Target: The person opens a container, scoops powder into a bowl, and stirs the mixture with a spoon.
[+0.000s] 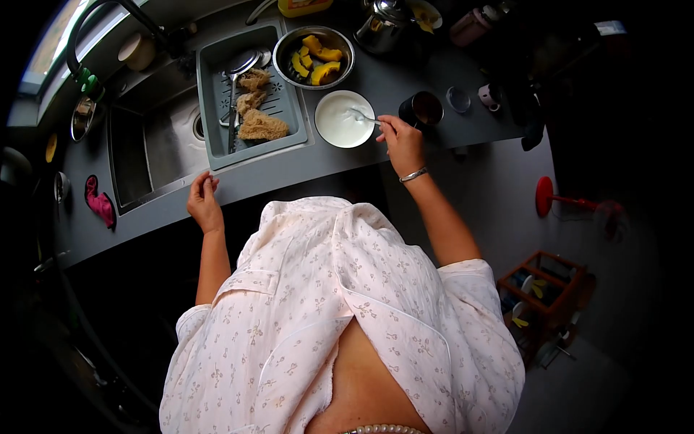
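Observation:
My right hand (402, 143) grips the handle of a metal spoon (369, 118), whose tip dips into a white bowl (319, 133). Thick white, creamy stuff (341, 124) fills much of that bowl. Close to the fingers on the right stands a dark cup (422, 108). At the counter's front edge, just below the grey drain tray (293, 139), is my left hand (206, 205); its fingers are loosely curled together and nothing shows in them. Behind the white bowl, a steel bowl (350, 66) holds several pieces of yellow pumpkin (318, 59).
Brown sponges (262, 125) and a ladle (244, 61) lie in the tray beside the steel sink (166, 137). A black tap (70, 50) arches over the left. A metal kettle (384, 29) stands behind, and a pink cloth (100, 202) lies at the left edge.

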